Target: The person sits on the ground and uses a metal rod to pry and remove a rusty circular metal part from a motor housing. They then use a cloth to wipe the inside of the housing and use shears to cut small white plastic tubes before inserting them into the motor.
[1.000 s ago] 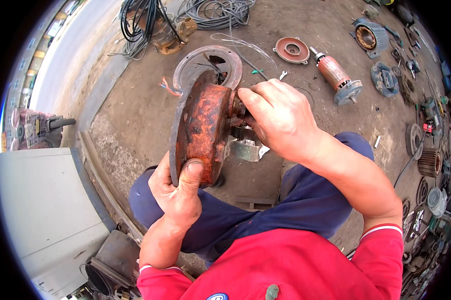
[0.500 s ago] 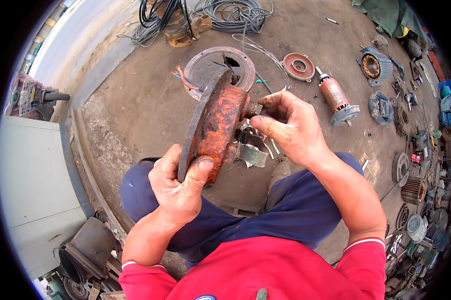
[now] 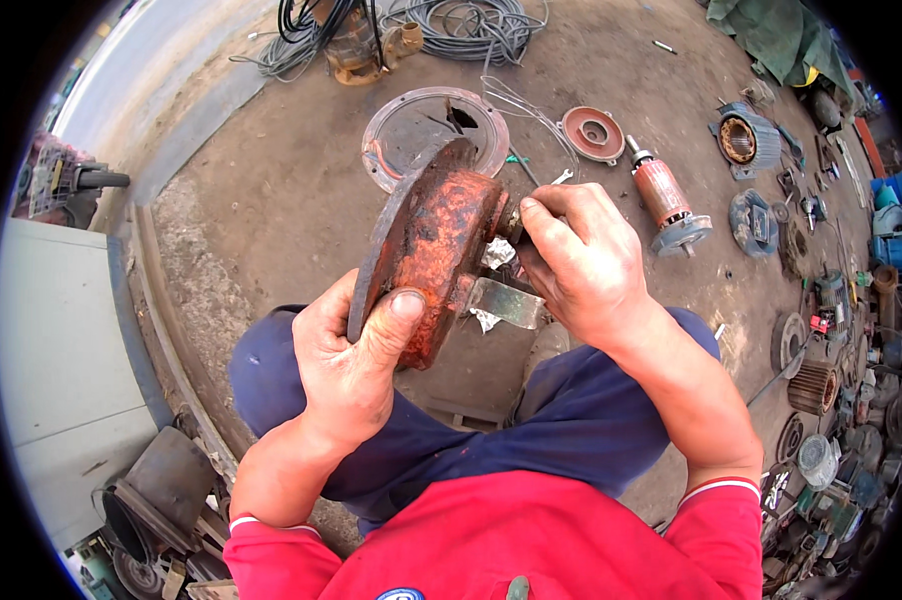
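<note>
My left hand [image 3: 346, 360] is closed on the lower left rim of a rusty, orange-red metal housing [image 3: 443, 235] with a broad dark round flange. It holds the housing tilted on edge above my lap, thumb across the near side. At the housing's right side my right hand [image 3: 593, 255] is closed, with thumb and fingers pinched round a short metal bolt [image 3: 513, 224]; the fingers hide most of it. A flat grey-green metal strip [image 3: 508, 302] sticks out below the bolt, beside the right fingers.
Beyond the housing a large round metal ring [image 3: 491, 118] lies on the ground. Right of it are a red round cover [image 3: 593, 134] and a motor rotor [image 3: 663, 195]. Coiled cable [image 3: 481, 28] lies farther back. Many motor parts crowd the right edge; a pale cabinet [image 3: 71, 340] stands left.
My right hand has turned, its fingers now covering more of the bolt. A dark piece seen below the bolt before no longer shows. The housing stays in my left hand, tilted slightly differently.
</note>
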`<state>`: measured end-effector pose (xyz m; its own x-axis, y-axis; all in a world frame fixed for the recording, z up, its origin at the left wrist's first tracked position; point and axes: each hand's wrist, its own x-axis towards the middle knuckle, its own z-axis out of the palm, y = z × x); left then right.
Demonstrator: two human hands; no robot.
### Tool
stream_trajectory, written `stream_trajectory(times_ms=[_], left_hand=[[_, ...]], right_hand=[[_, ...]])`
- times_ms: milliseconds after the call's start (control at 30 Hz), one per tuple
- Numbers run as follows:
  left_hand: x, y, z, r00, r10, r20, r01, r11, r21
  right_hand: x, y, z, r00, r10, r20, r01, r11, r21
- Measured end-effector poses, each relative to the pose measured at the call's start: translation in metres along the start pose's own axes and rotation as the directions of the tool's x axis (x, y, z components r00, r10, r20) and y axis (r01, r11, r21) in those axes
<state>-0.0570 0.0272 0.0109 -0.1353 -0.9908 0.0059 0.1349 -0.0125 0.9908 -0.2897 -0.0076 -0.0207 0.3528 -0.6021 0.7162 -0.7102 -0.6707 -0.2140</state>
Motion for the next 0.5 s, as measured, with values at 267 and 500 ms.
stream_trajectory(times_ms=[267, 500], left_hand=[[-0.003, -0.002, -0.007, 1.000, 0.009, 0.018, -0.010, 0.999, 0.049], [-0.004, 0.001, -0.014, 0.964, 0.229, 0.133, -0.263, 0.884, 0.386]], right_hand=[[-0.001, -0.003, 0.003, 0.991, 0.111, 0.073, -0.119, 0.986, 0.117], [0.001, -0.003, 0.006, 0.467, 0.471, 0.748, -0.843, -0.020, 0.538]])
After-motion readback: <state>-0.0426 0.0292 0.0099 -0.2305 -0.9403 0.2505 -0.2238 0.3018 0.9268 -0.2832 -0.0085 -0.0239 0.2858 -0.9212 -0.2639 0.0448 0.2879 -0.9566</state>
